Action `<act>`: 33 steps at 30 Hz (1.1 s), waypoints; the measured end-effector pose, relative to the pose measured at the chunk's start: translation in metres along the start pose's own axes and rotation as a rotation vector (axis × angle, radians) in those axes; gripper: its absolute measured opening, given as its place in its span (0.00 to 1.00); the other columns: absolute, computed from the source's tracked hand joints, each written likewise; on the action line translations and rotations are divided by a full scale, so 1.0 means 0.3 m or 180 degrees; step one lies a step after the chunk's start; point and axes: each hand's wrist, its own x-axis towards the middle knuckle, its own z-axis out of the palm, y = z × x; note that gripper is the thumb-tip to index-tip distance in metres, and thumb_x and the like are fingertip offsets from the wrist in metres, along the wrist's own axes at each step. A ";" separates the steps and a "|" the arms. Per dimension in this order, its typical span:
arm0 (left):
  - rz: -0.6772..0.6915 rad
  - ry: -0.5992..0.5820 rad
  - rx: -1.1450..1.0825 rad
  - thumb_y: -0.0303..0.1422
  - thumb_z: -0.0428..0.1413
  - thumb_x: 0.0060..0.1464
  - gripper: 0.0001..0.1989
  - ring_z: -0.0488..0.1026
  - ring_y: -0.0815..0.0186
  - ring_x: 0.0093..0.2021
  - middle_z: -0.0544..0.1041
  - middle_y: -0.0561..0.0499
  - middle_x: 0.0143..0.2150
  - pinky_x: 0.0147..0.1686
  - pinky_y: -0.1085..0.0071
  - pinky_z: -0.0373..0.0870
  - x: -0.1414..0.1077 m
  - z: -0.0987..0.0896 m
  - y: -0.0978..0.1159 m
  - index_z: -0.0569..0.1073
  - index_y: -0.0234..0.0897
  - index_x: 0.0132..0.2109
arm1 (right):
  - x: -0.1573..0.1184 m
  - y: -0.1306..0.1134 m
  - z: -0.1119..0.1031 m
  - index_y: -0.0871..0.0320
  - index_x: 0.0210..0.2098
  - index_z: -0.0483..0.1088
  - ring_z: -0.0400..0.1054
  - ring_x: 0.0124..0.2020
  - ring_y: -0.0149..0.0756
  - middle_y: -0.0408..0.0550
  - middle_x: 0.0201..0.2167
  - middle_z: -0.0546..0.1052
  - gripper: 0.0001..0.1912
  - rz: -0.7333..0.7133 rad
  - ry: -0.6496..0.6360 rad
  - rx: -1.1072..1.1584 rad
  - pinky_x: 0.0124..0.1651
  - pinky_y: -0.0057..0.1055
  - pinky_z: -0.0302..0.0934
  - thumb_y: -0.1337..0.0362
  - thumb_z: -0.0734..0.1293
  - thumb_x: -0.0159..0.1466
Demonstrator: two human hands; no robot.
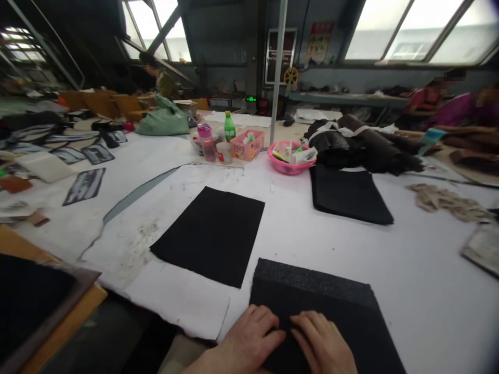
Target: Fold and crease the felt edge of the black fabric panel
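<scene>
A black sheet (pixel 366 332) lies in front of me, with a grainier dark strip (pixel 312 280) along its far edge. My left hand (pixel 253 332) is on its left part, fingers bent and closed together against the black material. Just to the right, my right hand (pixel 322 337) takes hold in a similar way, its thumb and fingertips turned toward the left hand. The lower part of this sheet is cut off by the frame. Farther off to the left, another black sheet (pixel 210 234) lies flat on the white table covering (pixel 296 223), touched by neither hand.
A stack of black sheets (pixel 346 192) lies ahead to the right, near dark rolled material (pixel 362 140). A pink basket (pixel 288 166), a pink box (pixel 247 148) and a green bottle (pixel 229 127) stand beyond. A metal pole (pixel 278 72) rises behind them. People sit farther back.
</scene>
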 end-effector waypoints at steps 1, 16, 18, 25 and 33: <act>-0.0036 -0.0050 -0.0062 0.56 0.58 0.52 0.31 0.67 0.58 0.45 0.72 0.47 0.46 0.42 0.63 0.63 0.000 -0.003 0.000 0.68 0.38 0.53 | 0.033 0.002 0.014 0.52 0.46 0.69 0.69 0.37 0.37 0.46 0.39 0.73 0.13 0.0019 -0.0034 0.0064 0.37 0.34 0.64 0.63 0.53 0.73; -0.0344 -0.0738 -0.0301 0.46 0.59 0.56 0.23 0.66 0.60 0.48 0.72 0.50 0.48 0.44 0.64 0.65 0.038 -0.071 -0.004 0.68 0.40 0.54 | 0.246 0.014 0.109 0.54 0.43 0.69 0.63 0.39 0.40 0.46 0.38 0.70 0.07 0.0282 -0.0478 0.0266 0.40 0.39 0.55 0.66 0.59 0.70; -0.0384 -0.0715 -0.0328 0.43 0.60 0.57 0.20 0.66 0.61 0.47 0.72 0.50 0.47 0.43 0.65 0.65 0.039 -0.065 -0.014 0.69 0.40 0.52 | 0.254 0.012 0.104 0.54 0.40 0.69 0.62 0.39 0.40 0.45 0.37 0.69 0.07 0.0292 -0.0516 0.0317 0.40 0.39 0.54 0.66 0.59 0.70; -0.0908 -0.0602 -0.0133 0.35 0.57 0.60 0.11 0.65 0.60 0.44 0.71 0.50 0.43 0.41 0.63 0.65 0.058 -0.085 -0.075 0.70 0.39 0.49 | 0.260 0.023 0.108 0.54 0.44 0.68 0.62 0.42 0.42 0.47 0.40 0.69 0.07 0.0316 -0.0544 0.0235 0.41 0.40 0.54 0.63 0.59 0.71; -0.0899 -0.0577 -0.0178 0.35 0.56 0.60 0.08 0.66 0.60 0.42 0.70 0.50 0.40 0.40 0.64 0.65 0.072 -0.089 -0.098 0.70 0.39 0.46 | 0.258 0.026 0.107 0.54 0.40 0.69 0.61 0.41 0.42 0.46 0.39 0.68 0.05 0.0369 -0.0504 0.0403 0.41 0.40 0.53 0.64 0.61 0.70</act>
